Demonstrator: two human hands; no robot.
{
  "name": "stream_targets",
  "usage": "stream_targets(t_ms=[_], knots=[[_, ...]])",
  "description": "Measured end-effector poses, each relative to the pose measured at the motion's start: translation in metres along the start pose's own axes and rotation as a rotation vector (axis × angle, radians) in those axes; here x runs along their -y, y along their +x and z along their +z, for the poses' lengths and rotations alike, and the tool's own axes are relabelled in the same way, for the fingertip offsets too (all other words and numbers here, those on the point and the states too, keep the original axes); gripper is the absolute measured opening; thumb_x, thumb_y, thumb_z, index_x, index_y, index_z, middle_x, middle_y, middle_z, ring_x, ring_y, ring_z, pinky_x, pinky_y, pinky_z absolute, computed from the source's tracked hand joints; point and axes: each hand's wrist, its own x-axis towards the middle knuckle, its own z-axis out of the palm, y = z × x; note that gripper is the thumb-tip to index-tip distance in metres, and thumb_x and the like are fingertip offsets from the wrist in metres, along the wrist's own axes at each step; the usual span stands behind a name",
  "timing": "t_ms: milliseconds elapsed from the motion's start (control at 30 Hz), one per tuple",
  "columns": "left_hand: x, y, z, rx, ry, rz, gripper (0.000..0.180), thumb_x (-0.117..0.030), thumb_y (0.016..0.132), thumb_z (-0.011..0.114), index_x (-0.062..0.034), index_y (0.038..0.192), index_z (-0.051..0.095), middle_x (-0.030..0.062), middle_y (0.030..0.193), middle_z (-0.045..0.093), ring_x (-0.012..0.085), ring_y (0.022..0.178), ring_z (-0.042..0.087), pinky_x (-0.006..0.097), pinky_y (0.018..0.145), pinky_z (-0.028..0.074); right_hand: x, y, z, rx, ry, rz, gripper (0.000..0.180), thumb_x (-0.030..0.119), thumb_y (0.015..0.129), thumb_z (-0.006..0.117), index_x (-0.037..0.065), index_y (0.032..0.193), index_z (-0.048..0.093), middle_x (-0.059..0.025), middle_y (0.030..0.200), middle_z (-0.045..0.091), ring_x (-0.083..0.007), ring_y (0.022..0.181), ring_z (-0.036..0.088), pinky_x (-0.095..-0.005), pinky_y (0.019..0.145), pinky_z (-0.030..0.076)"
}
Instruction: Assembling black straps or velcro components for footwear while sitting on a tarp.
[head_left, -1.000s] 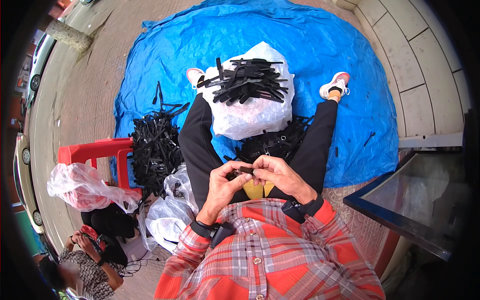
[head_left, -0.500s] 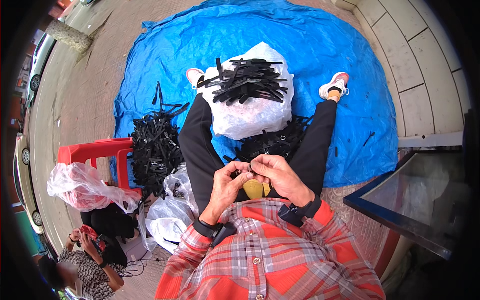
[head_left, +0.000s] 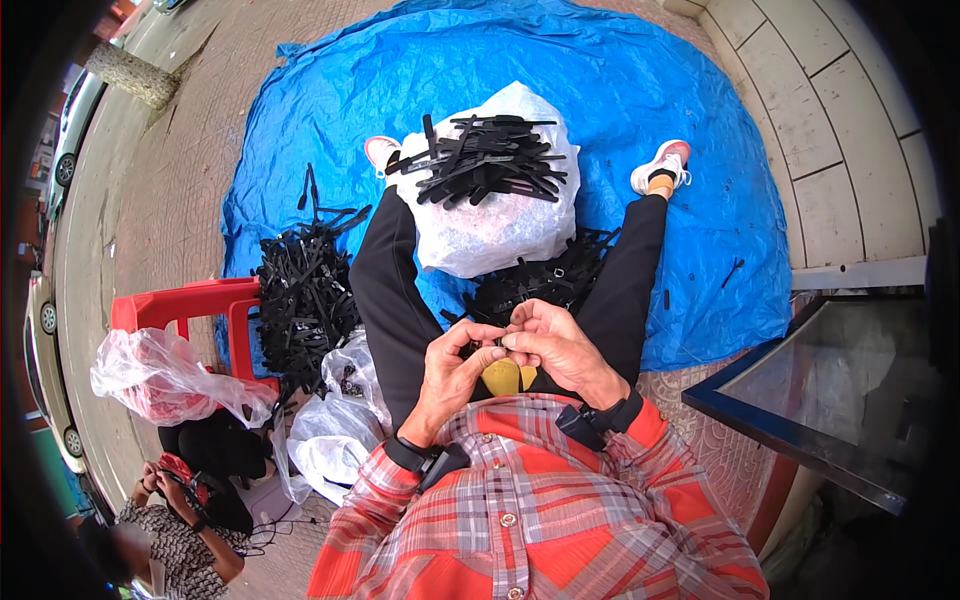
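Note:
In front of my waist, my left hand and my right hand meet at the fingertips, both closed in a pinch. What lies between the fingers is small and dark, mostly hidden; I cannot make it out. A rounded yellow thing shows just beneath my hands. Past them, between my black-trousered legs, lies a heap of black straps with small metal bits. Farther off stands a full white plastic bag, and a loose stack of black strips rests on top of it.
On my left are another pile of black straps, a red plastic stool and clear plastic bags. A co-worker sits at lower left. A blue tarp spreads under my legs. A dark-framed glass panel stands at right.
My right hand's fingers have lifted and shifted slightly at the pinch. My left hand stays nearly where it was. The whole view has drifted a little.

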Motion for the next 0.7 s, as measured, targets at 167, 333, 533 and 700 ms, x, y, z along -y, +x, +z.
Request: stream_targets(t_ms=[167,333,533,700], knots=[[-0.01,0.0,-0.004,0.069,0.173,0.091,0.016,-0.004,0.076,0.068,-0.0007,0.091,0.063,0.001,0.076,0.057,0.0083,0.069,0.052,0.021,0.062,0.042,0.003,-0.002,-0.001,0.051,-0.076,0.051,0.02,0.014,0.082,0.064,0.002,0.092,0.051,-0.0009,0.072,0.054,-0.0045,0.058,0.049,-0.0165,0.047,0.034],[-0.019,0.0,-0.004,0.022,0.294,0.14,0.019,-0.002,0.076,0.066,-0.0034,0.094,0.063,0.0019,0.072,0.055,0.0098,0.064,0.053,0.023,0.056,0.041,0.006,-0.006,-0.008,0.172,-0.088,0.192,0.026,0.027,0.088,0.055,0.003,0.081,0.058,0.0008,0.067,0.054,-0.0031,0.055,0.048,-0.0159,0.046,0.033],[0.011,0.003,-0.012,0.125,-0.511,-0.404,0.037,-0.034,0.093,0.047,0.0009,0.088,0.059,-0.002,0.058,0.046,0.0039,0.045,0.033,0.02,0.04,0.023,-0.009,0.002,-0.008,0.066,-0.145,0.038,0.024,0.025,0.088,0.056,0.003,0.078,0.058,-0.0003,0.065,0.054,-0.0034,0.052,0.046,-0.017,0.044,0.032],[0.0,-0.003,0.014,0.017,-0.176,-0.279,0.021,-0.02,0.092,0.051,-0.0034,0.079,0.054,-0.0053,0.055,0.041,0.0021,0.044,0.03,0.019,0.041,0.02,-0.03,0.009,-0.01,-0.233,-0.612,-0.21,0.036,0.03,0.083,0.062,0.002,0.062,0.056,0.0004,0.05,0.048,-0.0043,0.049,0.043,-0.0237,0.043,0.033]])
